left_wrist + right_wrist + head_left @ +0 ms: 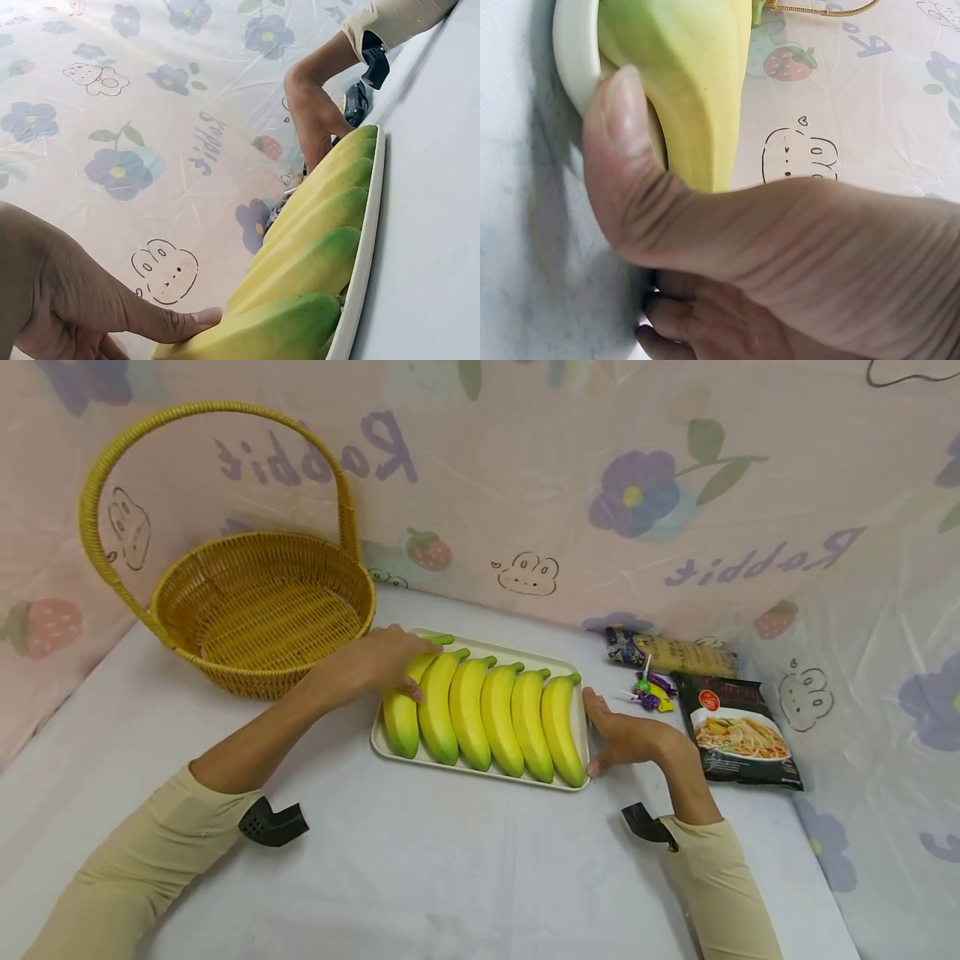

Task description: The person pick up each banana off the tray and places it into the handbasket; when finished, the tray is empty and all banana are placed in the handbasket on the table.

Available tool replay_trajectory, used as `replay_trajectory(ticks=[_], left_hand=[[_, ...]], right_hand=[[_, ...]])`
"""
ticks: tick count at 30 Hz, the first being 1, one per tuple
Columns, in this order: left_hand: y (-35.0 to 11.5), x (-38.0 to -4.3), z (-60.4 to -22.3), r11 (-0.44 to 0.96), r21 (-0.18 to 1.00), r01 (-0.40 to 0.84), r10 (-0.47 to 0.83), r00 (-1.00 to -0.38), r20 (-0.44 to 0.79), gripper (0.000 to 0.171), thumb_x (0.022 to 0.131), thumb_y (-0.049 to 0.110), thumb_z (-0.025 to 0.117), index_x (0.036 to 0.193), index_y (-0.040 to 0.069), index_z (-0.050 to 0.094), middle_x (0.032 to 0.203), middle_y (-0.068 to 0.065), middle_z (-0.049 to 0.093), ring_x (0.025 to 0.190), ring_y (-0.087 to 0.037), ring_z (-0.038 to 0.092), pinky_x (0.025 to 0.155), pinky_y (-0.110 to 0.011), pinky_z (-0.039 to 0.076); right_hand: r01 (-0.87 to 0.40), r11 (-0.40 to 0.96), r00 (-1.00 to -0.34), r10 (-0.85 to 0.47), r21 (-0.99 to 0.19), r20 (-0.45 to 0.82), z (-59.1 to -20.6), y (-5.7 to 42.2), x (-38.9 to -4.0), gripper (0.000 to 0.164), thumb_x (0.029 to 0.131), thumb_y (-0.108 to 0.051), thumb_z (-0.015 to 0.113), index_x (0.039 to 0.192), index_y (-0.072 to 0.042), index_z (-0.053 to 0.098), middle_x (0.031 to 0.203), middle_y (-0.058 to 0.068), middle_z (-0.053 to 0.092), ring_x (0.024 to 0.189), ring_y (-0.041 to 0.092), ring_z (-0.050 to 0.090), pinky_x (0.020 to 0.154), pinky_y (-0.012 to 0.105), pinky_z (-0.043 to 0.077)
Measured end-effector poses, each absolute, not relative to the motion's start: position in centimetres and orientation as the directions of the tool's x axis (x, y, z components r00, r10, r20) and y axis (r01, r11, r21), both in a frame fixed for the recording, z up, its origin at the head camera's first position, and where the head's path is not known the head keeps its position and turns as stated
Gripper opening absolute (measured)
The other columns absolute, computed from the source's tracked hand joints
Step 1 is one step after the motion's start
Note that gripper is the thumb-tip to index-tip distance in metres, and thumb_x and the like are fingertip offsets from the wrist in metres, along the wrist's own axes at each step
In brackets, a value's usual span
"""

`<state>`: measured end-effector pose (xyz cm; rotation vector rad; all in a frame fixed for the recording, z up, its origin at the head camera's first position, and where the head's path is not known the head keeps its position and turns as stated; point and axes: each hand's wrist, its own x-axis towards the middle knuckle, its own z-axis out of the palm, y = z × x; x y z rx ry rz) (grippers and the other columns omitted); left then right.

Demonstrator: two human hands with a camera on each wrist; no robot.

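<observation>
Several yellow bananas with green tips [501,718] lie side by side in a shallow off-white tray [480,770]. My left hand [378,660] reaches over the tray's left end and grips the leftmost banana [401,727]. Its thumb rests on that banana's near side in the left wrist view, while the other fingers are mostly hidden. At the opposite end, my right hand [630,739] rests against the tray's right edge, fingers stretched along the side. In the right wrist view its thumb [622,127] touches the white rim beside the rightmost banana [697,90].
A tall-handled woven basket [277,618] stands at the back left, close to my left forearm. Right of the tray are wrapped lollipops [651,692], a tan-and-dark packet [675,653] and a black noodle packet [738,731]. A printed curtain [480,485] borders the white table.
</observation>
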<state>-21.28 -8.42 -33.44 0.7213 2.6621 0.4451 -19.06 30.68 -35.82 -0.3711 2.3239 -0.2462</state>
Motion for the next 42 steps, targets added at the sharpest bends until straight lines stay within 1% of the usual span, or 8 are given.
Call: replay_trajectory(ticks=[7,18,20,22,25,28,39,42], left_hand=[[-8.7,-21.4,-32.4,0.803,0.431,0.411,0.528,-0.826,-0.197,0.079,0.085,0.026,0.086,0.156,0.018,0.051,0.157,-0.014,0.055,0.144,-0.041,0.051,0.122,-0.059,0.038],[-9.6,-21.2,-30.2,0.749,0.542,0.381,0.512,-0.852,-0.109,0.077,0.091,0.023,0.082,0.158,0.03,0.045,0.16,-0.008,0.053,0.124,-0.025,0.057,0.113,-0.048,0.046],[-9.7,-21.1,-29.8,0.737,0.555,0.385,0.517,-0.851,-0.096,0.077,0.092,0.023,0.081,0.159,0.03,0.044,0.148,-0.01,0.062,0.109,-0.025,0.056,0.102,-0.044,0.047],[-9.9,-21.1,-29.6,0.724,0.558,0.405,0.529,-0.846,-0.072,0.077,0.092,0.023,0.08,0.159,0.029,0.043,0.121,-0.011,0.068,0.093,-0.023,0.053,0.091,-0.039,0.047],[-10.0,-21.1,-29.4,0.697,0.561,0.447,0.555,-0.831,-0.028,0.076,0.093,0.021,0.079,0.159,0.027,0.043,0.081,-0.005,0.049,0.07,-0.018,0.042,0.072,-0.034,0.042],[-10.2,-21.2,-29.2,0.682,0.551,0.48,0.57,-0.822,0.011,0.075,0.093,0.021,0.079,0.159,0.026,0.043,0.072,-0.001,0.037,0.061,-0.014,0.033,0.067,-0.031,0.039],[-10.6,-20.8,-28.7,0.724,0.516,0.458,0.506,-0.861,0.055,0.077,0.091,0.014,0.064,0.162,0.032,0.038,0.081,-0.005,0.042,0.076,-0.022,0.041,0.065,-0.033,0.039],[-10.7,-20.6,-28.6,0.733,0.526,0.432,0.482,-0.875,0.045,0.077,0.093,0.015,0.064,0.162,0.037,0.037,0.098,-0.012,0.058,0.09,-0.026,0.047,0.071,-0.036,0.041]], right_hand=[[-0.184,0.939,-0.671,-0.337,-0.292,-0.66,-35.5,30.7,-19.0,0.133,0.086,-0.038,0.083,0.162,0.006,-0.017,0.17,0.034,-0.011,0.16,0.05,-0.002,0.129,0.065,0.01],[-0.195,0.934,-0.671,-0.349,-0.299,-0.654,-35.3,30.9,-19.0,0.132,0.087,-0.037,0.082,0.161,0.008,-0.017,0.17,0.035,-0.013,0.16,0.051,-0.003,0.128,0.066,0.008],[-0.194,0.933,-0.671,-0.353,-0.304,-0.652,-35.3,30.9,-19.0,0.132,0.087,-0.037,0.083,0.161,0.008,-0.016,0.17,0.035,-0.013,0.16,0.052,-0.003,0.128,0.066,0.008],[-0.194,0.932,-0.67,-0.353,-0.305,-0.653,-35.3,30.9,-19.0,0.132,0.086,-0.037,0.083,0.161,0.008,-0.016,0.169,0.035,-0.013,0.16,0.052,-0.003,0.128,0.066,0.008],[-0.187,0.934,-0.667,-0.349,-0.305,-0.658,-35.2,31.0,-19.0,0.132,0.087,-0.037,0.082,0.161,0.007,-0.017,0.17,0.034,-0.014,0.16,0.051,-0.004,0.128,0.066,0.008],[-0.19,0.933,-0.669,-0.352,-0.307,-0.655,-35.3,31.0,-19.0,0.132,0.087,-0.038,0.082,0.161,0.007,-0.017,0.17,0.034,-0.013,0.16,0.051,-0.004,0.128,0.066,0.008],[-0.214,0.923,-0.663,-0.377,-0.318,-0.647,-35.4,31.1,-19.1,0.133,0.085,-0.04,0.083,0.161,0.009,-0.015,0.17,0.034,-0.013,0.16,0.051,-0.003,0.129,0.065,0.008],[-0.217,0.922,-0.661,-0.381,-0.322,-0.647,-35.4,31.0,-19.1,0.134,0.085,-0.041,0.083,0.161,0.009,-0.015,0.17,0.034,-0.013,0.16,0.051,-0.003,0.129,0.065,0.008]])
